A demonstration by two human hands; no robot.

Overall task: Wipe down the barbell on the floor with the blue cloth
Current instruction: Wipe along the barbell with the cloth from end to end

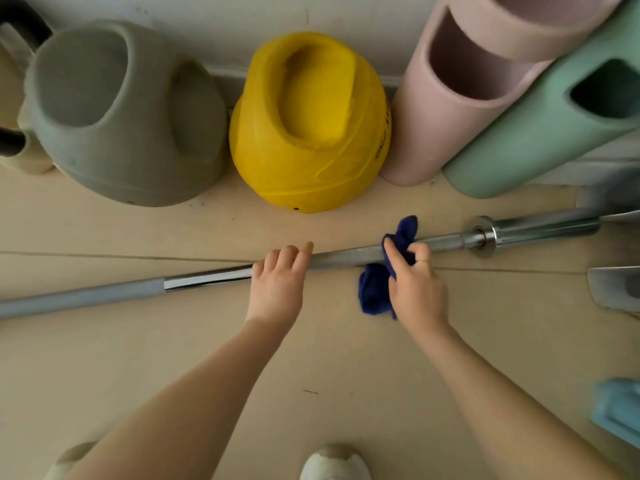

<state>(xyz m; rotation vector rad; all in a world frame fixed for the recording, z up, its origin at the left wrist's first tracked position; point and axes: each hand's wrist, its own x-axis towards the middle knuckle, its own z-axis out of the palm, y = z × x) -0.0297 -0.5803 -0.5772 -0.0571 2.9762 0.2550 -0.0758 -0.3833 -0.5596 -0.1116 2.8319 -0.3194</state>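
A long steel barbell (207,278) lies across the beige floor, running from the lower left up to its collar and sleeve (540,227) at the right. My left hand (277,282) rests on top of the shaft near its middle, fingers curled over it. A dark blue cloth (375,292) is wrapped over the shaft just right of that. My right hand (415,285) grips the cloth against the bar; a ring shows on one finger. The shaft under both hands is hidden.
Against the wall stand a grey kettlebell (121,112), a yellow kettlebell (308,126), and pink (446,98) and green (540,133) foam rollers. A white object (613,287) and a light blue object (618,410) sit at the right edge. My shoe (334,464) is at the bottom.
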